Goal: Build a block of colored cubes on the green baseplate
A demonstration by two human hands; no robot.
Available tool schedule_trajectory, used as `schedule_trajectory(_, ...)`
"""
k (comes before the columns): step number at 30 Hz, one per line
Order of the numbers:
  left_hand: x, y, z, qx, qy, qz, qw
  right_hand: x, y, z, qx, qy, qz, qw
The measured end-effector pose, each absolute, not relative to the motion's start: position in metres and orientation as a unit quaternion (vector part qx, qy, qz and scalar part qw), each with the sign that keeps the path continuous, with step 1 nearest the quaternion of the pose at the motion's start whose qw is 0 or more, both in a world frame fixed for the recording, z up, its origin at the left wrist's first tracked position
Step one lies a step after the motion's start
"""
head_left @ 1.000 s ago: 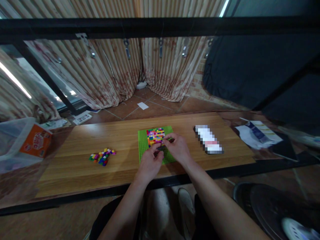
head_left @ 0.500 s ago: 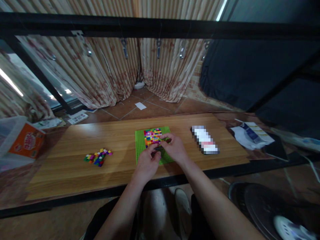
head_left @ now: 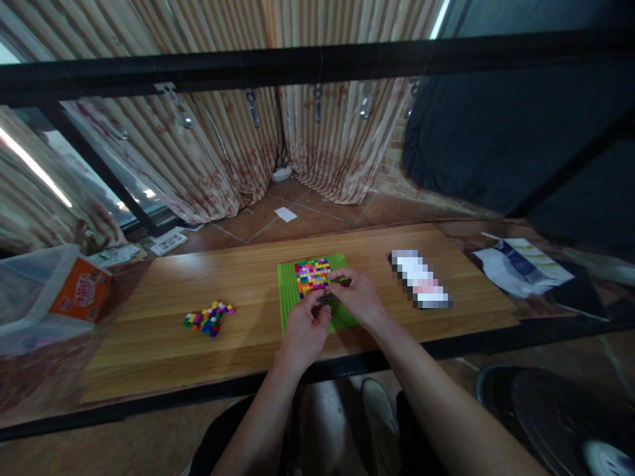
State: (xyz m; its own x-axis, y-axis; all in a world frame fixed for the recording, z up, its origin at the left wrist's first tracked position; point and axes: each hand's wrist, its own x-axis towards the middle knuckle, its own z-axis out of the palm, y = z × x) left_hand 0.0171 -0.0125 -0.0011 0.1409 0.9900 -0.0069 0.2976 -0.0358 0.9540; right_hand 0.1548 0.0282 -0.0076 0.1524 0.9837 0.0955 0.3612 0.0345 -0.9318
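A green baseplate (head_left: 286, 291) lies on the wooden table (head_left: 149, 330), with a block of many-coloured small bricks (head_left: 311, 274) pressed onto its far half. My left hand (head_left: 303, 328) rests over the plate's near edge, fingers curled in a pinch. My right hand (head_left: 358, 295) sits just right of the coloured block, fingers bent toward its near right corner. Both hands meet over a small dark piece that I cannot make out clearly. A loose heap of small coloured bricks (head_left: 208, 317) lies on the table to the left.
A blurred-out flat object (head_left: 421, 285) lies right of the plate. Papers (head_left: 520, 268) lie at the far right. A clear plastic tub with an orange box (head_left: 79, 291) stands at the left. A black bar (head_left: 317, 63) crosses overhead.
Both hands stay together at the plate's near right part, shifting only slightly. The view has swayed a little; the bricks and plate have not moved.
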Motion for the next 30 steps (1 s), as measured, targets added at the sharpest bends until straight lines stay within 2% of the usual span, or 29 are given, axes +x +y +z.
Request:
schedule_trajectory(14,0.013,-0.013,-0.001,0.596,0.519,0.402,0.462,0.152,0.027,-0.005,-0.611,-0.561,0.329,0.451)
schedule_trajectory(22,-0.002,-0.007,0.010,0.467,0.541,0.482,0.506,0.151,0.022,0.007,-0.624,-0.565,0.272,0.467)
schedule_trajectory(26,-0.003,-0.004,0.012,0.439,0.540,0.504,0.511,0.149,0.018,0.015,-0.567,-0.584,0.298,0.498)
schedule_trajectory(30,-0.001,-0.003,0.012,0.454,0.539,0.510,0.493,0.144,0.010,0.019,-0.503,-0.640,0.336,0.474)
